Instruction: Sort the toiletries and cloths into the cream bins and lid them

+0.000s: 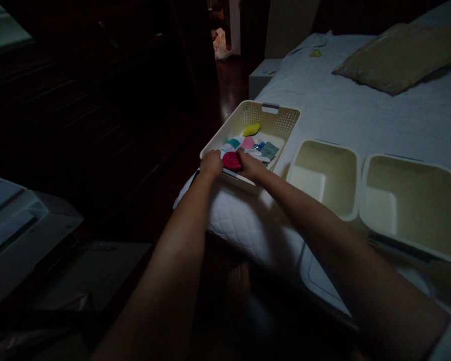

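1 basket (281, 119), cream, perforated at the far end; set on the near edge of the bed (233, 218), its long axis running away from the person and slanting to the right, 1 short end facing the person; 1 red item (231, 160), inside the basket at that near end, its longer side lying roughly crosswise, between the 2 hands.

Left hand (211, 163): at the near left corner of the rim, fingers curled; whether it grips cannot be told; right hand (249, 165): closed on the red item, thumb toward the far end.

Also in the basket: 1 yellow item (251, 130), farthest in, pointing right and slightly away; 1 teal-and-white item (231, 145); 1 pink item (248, 142); 1 gray-green cloth (269, 150), toward the right wall.

To the right: 2 bins (336, 168), cream, side by side, openings up; beyond, 1 pillow (402, 57).
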Demonstrator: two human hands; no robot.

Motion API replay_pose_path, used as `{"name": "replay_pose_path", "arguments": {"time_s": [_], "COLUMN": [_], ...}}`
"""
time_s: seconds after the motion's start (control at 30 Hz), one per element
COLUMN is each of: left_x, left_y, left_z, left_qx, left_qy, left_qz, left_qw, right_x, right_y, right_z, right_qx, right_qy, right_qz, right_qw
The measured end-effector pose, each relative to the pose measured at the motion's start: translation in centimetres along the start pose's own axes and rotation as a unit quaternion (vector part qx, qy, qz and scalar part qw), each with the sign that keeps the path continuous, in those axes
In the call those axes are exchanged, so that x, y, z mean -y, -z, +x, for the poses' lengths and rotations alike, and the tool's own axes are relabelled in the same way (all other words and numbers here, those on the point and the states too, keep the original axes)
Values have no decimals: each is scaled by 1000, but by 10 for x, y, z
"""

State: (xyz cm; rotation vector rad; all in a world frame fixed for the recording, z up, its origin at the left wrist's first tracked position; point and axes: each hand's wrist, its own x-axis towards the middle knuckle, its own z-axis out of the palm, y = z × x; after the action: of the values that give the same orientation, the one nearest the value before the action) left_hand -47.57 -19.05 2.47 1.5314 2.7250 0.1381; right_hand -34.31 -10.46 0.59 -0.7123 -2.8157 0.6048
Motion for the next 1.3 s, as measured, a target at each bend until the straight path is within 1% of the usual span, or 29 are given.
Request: {"name": "replay_pose_path", "arguments": {"time_s": [0.1,0.17,0.23,0.33,0.4,0.5,0.6,0.73,0.8,0.87,0.93,1.0,1.07,1.17,1.23,1.3], "left_x": [-6,-7,-7,-11,-19,-38,-64,-111,-141,-174,-206,-233,-252,-271,-283,-295], "left_y": [3,7,13,23,29,37,46,62,70,79,86,92,94,90,84,79], "left_z": [-4,-6,-6,-1,2,6,8,12,11,6,-6,-23,-41,-66,-79,-88], "left_qx": [-9,-12,-7,-3,-13,-38,-62,-89,-113,-114,-79,-15,50,119,157,193], "left_qy": [16,23,33,47,48,40,14,-51,-79,-98,-111,-129,-134,-126,-127,-127], "left_qz": [5,2,1,-7,-33,-85,-128,-196,-254,-327,-406,-487,-554,-621,-644,-652], "left_qw": [1000,1000,999,999,998,995,990,975,957,933,904,864,820,764,738,722], "right_x": [5,9,14,15,10,-6,-27,-51,-59,-66,-71,-78,-84,-93,-97,-98], "right_y": [5,9,14,28,43,72,103,148,172,194,211,221,225,221,216,212], "right_z": [-7,-9,-8,-6,-8,-19,-40,-81,-106,-133,-158,-181,-201,-226,-240,-253], "right_qx": [-25,-49,-86,-146,-179,-229,-273,-340,-368,-375,-352,-323,-310,-304,-286,-253], "right_qy": [-19,-26,-33,-43,-42,-27,-28,-51,-62,-76,-91,-112,-135,-166,-181,-190], "right_qz": [-11,5,33,78,113,165,210,296,336,385,440,482,504,513,512,507], "right_qw": [999,998,995,985,976,959,938,891,865,840,821,807,795,786,790,802]}}
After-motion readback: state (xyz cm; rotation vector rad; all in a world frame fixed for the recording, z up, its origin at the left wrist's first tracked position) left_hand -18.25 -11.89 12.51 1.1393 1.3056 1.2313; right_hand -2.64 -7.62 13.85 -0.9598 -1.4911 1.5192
